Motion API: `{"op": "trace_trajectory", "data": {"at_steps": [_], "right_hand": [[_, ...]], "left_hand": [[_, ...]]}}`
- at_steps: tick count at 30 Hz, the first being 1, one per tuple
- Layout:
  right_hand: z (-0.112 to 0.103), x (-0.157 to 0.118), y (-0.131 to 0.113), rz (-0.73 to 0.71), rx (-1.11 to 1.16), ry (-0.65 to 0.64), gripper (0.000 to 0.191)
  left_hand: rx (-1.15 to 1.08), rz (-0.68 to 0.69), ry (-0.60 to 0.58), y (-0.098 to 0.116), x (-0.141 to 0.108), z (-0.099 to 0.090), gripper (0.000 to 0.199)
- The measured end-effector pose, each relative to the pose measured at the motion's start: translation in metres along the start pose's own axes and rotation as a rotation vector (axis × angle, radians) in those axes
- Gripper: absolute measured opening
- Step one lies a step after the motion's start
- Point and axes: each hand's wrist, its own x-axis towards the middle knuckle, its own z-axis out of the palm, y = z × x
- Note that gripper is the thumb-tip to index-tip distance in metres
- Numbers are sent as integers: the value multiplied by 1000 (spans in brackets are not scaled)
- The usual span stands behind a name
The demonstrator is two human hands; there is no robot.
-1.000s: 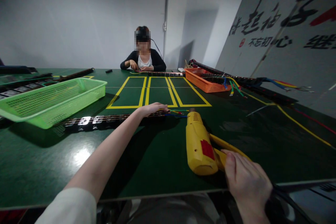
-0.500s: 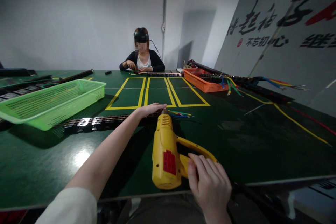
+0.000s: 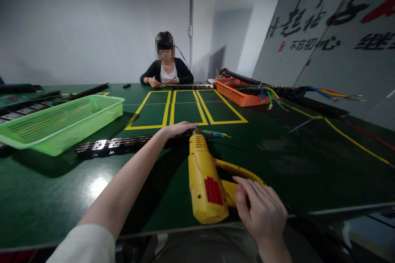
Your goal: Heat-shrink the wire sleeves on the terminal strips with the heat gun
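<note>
My right hand (image 3: 264, 209) is closed around the handle of a yellow heat gun (image 3: 207, 181) with a red label on its rear. The gun's metal nozzle points away from me, close beside my left fingertips. My left hand (image 3: 180, 130) is closed over the right part of a dark wire harness (image 3: 123, 144) lying across the table; its thumb and finger undersides are hidden. Past the nozzle, thin green, yellow and blue wire ends (image 3: 216, 134) stick out to the right.
A green plastic basket (image 3: 61, 141) stands left, an orange basket (image 3: 247, 101) at the back right. More harnesses (image 3: 271, 90) with coloured wires lie around them. Yellow tape rectangles (image 3: 182, 124) mark the green table (image 3: 148, 218). A person (image 3: 166, 72) sits opposite, hands on the table.
The rear of the heat gun and my right hand have swung to the right, while the nozzle stays by my left hand. My left hand is nearly still. The person opposite has lowered one hand.
</note>
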Motion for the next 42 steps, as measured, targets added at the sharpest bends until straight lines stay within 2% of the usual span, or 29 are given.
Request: {"op": "trace_trajectory", "data": {"at_steps": [6, 15, 20, 22, 26, 31, 33, 37, 39, 42], "right_hand": [[-4, 3, 17, -6, -58, 16, 19], [-11, 1, 44, -1, -246, 36, 19], [-17, -2, 54, 28, -337, -22, 22], [-20, -2, 56, 17, -343, -72, 25], [-28, 4, 59, -61, -305, -198, 38], [-31, 16, 60, -133, -214, -339, 64], [-28, 22, 57, -102, -190, -419, 78], [-19, 33, 45, 63, -117, -615, 109], [-15, 37, 39, 102, -112, -641, 113], [-11, 37, 28, 74, -148, -549, 112]], "left_hand": [[23, 123, -42, 6, -3, 1, 58], [66, 83, -16, 5, -6, -2, 55], [-185, 176, -109, 7, -6, -1, 41], [-309, 173, -128, 6, -5, -1, 40], [-481, 170, -157, 1, 0, -4, 43], [-519, 210, -211, 2, 0, -15, 42], [-477, 207, -241, 7, -4, -19, 43], [-442, 189, -239, 11, -8, -21, 45], [-475, 184, -247, 6, -5, -19, 46], [-510, 196, -313, -4, 0, -16, 46]]}}
